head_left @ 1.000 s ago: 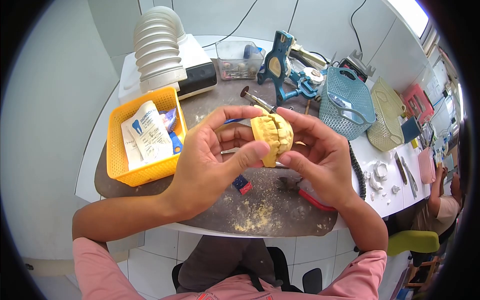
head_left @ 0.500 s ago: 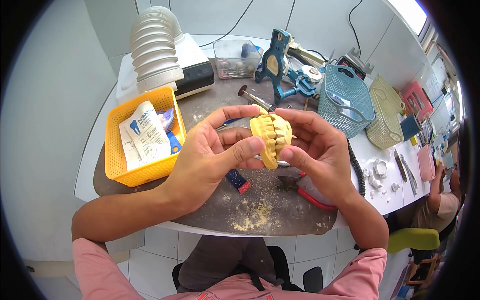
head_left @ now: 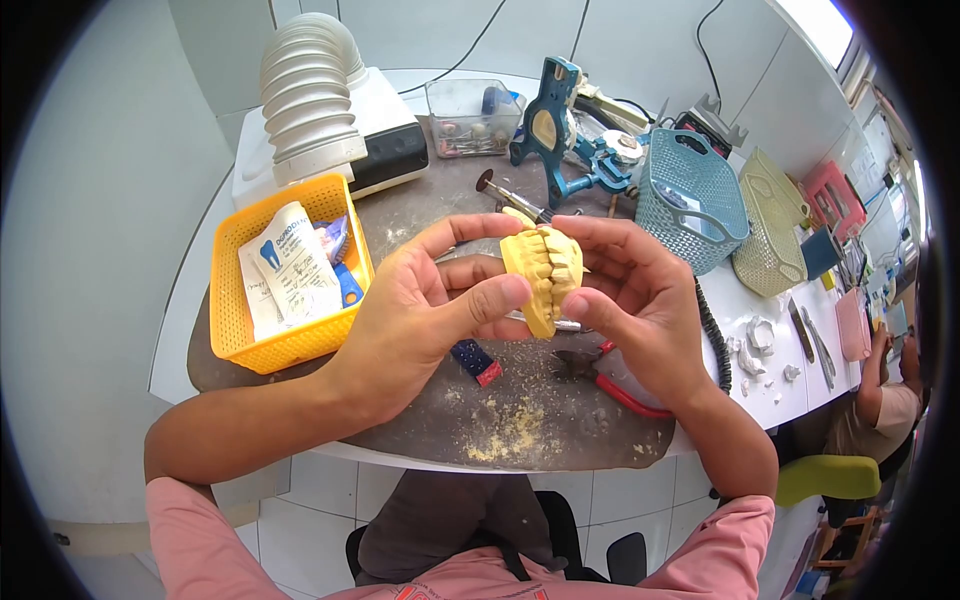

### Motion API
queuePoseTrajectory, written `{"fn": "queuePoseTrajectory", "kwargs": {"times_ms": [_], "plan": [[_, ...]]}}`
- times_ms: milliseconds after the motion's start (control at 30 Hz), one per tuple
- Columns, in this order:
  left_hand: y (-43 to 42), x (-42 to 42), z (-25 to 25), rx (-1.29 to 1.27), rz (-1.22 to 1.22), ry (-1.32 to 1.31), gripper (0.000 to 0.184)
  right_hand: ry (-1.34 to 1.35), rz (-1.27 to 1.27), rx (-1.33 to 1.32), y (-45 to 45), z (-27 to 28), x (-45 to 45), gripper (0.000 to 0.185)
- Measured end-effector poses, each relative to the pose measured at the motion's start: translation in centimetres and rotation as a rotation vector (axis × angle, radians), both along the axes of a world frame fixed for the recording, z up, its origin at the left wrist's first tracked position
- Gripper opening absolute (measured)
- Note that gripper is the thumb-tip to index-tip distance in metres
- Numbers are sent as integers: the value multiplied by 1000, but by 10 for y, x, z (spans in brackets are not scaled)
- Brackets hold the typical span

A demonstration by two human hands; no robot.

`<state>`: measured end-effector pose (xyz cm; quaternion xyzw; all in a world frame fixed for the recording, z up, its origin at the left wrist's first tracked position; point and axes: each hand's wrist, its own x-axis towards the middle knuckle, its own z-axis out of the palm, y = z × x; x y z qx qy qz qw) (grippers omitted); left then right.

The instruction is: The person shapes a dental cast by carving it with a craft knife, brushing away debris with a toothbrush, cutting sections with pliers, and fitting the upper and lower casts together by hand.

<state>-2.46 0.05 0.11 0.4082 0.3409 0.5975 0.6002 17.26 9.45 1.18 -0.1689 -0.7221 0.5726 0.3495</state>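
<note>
Two yellow plaster dental casts meet tooth to tooth in front of my chest. My left hand (head_left: 425,300) is closed on the left-hand dental cast (head_left: 529,272), its thumb against the near side. The smaller right-hand dental cast (head_left: 566,256) sits between the thumb and fingers of my right hand (head_left: 645,300). Fingertips of both hands cover parts of the casts' far sides. Behind the casts lies a handpiece with a dark disc (head_left: 486,181), partly hidden. Red-handled pliers (head_left: 630,396) rest on the mat below my right hand.
A yellow basket (head_left: 290,354) with papers stands left, before a white hose unit (head_left: 312,100). A blue articulator (head_left: 552,130), a blue basket (head_left: 690,230) and a clear box (head_left: 470,120) stand behind. Yellow crumbs (head_left: 515,430) lie on the grey mat (head_left: 400,425). Another person (head_left: 880,410) sits far right.
The right-hand cast has turned slightly against the left-hand one, and my right thumb has shifted a little. My left hand has hardly moved.
</note>
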Motion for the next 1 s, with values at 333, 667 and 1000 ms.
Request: {"fn": "queuePoseTrajectory", "kwargs": {"times_ms": [333,667,1000], "plan": [[1,-1,-2,-19,-1,-28,57,6,8,1,1,-2,-2,52],[0,-2,-2,18,51,107,64,-28,-7,4,-1,-1,0,49],[-4,4,-2,74,173,267,79,-23,-84,135,-2,-4,1,41]]}}
